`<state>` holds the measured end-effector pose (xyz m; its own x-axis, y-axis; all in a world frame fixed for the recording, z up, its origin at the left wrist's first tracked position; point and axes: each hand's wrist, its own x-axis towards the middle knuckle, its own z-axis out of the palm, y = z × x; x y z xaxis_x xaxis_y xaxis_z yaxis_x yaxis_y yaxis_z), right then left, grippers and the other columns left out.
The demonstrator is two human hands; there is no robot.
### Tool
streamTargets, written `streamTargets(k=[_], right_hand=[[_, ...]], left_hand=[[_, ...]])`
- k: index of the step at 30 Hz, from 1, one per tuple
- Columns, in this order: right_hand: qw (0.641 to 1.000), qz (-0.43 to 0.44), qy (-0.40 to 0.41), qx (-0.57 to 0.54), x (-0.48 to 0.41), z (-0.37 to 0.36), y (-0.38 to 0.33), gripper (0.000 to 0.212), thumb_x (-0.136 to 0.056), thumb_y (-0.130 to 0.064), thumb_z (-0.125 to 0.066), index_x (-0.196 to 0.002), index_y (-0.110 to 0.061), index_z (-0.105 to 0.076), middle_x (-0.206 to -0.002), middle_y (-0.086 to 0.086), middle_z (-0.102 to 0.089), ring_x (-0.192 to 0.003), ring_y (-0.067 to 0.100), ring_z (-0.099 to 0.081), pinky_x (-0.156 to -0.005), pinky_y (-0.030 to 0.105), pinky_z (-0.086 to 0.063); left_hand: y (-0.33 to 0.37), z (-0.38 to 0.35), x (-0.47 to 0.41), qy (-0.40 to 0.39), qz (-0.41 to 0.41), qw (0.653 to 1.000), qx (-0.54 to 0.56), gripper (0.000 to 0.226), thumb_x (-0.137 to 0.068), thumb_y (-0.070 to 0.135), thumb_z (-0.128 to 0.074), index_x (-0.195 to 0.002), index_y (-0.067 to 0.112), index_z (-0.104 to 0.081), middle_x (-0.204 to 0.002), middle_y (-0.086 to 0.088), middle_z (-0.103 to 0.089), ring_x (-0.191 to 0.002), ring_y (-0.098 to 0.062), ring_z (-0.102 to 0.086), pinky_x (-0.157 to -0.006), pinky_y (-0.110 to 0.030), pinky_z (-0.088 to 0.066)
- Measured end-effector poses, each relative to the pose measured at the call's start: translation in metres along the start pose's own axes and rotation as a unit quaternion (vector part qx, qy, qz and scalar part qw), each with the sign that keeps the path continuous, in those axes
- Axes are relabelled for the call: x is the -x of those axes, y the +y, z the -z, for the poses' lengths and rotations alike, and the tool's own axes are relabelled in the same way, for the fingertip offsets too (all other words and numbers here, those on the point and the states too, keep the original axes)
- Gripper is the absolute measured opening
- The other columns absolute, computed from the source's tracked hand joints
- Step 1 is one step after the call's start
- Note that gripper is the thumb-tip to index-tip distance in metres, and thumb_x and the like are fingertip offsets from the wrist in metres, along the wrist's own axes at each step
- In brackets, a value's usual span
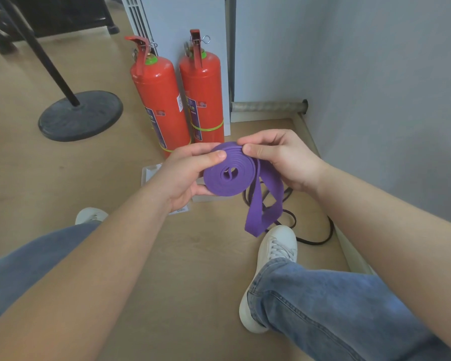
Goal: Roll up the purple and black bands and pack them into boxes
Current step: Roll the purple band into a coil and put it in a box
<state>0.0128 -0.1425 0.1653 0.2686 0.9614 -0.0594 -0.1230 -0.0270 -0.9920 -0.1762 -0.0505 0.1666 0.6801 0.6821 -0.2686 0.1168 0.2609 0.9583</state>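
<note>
The purple band [219,178] is mostly wound into a flat coil held in the air at the centre of the view. My left hand [185,173] grips the coil from the left, thumb on top and fingers underneath. My right hand [281,157] pinches the coil's upper right edge. A loose loop of the purple band hangs down from the coil toward my right shoe. The black band [320,235] lies uncoiled on the floor below my hands, partly hidden by them. Clear boxes [151,173] lie on the floor under my left hand, mostly hidden.
Two red fire extinguishers [177,100] stand against a white cabinet behind my hands. A black round stand base [81,115] with a slanted pole sits at the left. A grey wall [388,100] runs along the right. My legs in jeans and white shoes [271,256] are on the wooden floor.
</note>
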Motion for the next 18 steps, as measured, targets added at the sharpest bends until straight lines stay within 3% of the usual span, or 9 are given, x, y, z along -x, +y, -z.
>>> streamTargets(k=[5, 9, 15, 18], right_hand=[[0.998, 0.006, -0.041, 0.04, 0.004, -0.005, 0.001, 0.019, -0.093, 0.002, -0.066, -0.092, -0.013, -0.077, -0.085, 0.005, -0.079, -0.078, 0.017, -0.076, -0.072, 0.026, -0.059], [0.996, 0.009, -0.043, 0.072, 0.004, -0.007, 0.002, 0.015, -0.093, 0.0, -0.069, -0.096, -0.014, -0.074, -0.087, 0.003, -0.078, -0.079, 0.017, -0.075, -0.073, 0.026, -0.059], [0.999, -0.011, -0.017, 0.033, 0.004, 0.0, 0.008, 0.021, -0.089, 0.004, -0.071, -0.098, -0.014, -0.063, -0.083, 0.002, -0.072, -0.07, 0.015, -0.072, -0.062, 0.024, -0.056], [0.998, -0.007, -0.032, 0.045, 0.004, 0.0, 0.012, 0.023, -0.088, 0.005, -0.072, -0.099, -0.014, -0.063, -0.082, 0.001, -0.075, -0.074, 0.018, -0.073, -0.069, 0.029, -0.058]], left_hand=[[-0.002, -0.004, 0.001, 0.006, -0.015, 0.999, -0.045, 0.024, -0.092, 0.019, -0.071, -0.116, 0.022, -0.07, -0.108, -0.004, -0.077, -0.103, -0.027, -0.073, -0.083, -0.06, -0.058], [-0.003, -0.001, 0.001, 0.004, -0.013, 0.999, -0.046, 0.021, -0.092, 0.02, -0.07, -0.112, 0.021, -0.072, -0.104, -0.007, -0.077, -0.096, -0.027, -0.074, -0.085, -0.061, -0.057], [-0.006, 0.0, -0.001, 0.018, -0.004, 1.0, 0.008, 0.034, -0.095, 0.022, -0.066, -0.128, 0.014, -0.065, -0.116, -0.014, -0.073, -0.104, -0.032, -0.071, -0.082, -0.064, -0.056], [-0.008, 0.0, -0.003, 0.03, 0.006, 0.999, 0.042, 0.038, -0.096, 0.024, -0.065, -0.133, 0.013, -0.061, -0.119, -0.015, -0.072, -0.108, -0.036, -0.07, -0.081, -0.066, -0.055]])
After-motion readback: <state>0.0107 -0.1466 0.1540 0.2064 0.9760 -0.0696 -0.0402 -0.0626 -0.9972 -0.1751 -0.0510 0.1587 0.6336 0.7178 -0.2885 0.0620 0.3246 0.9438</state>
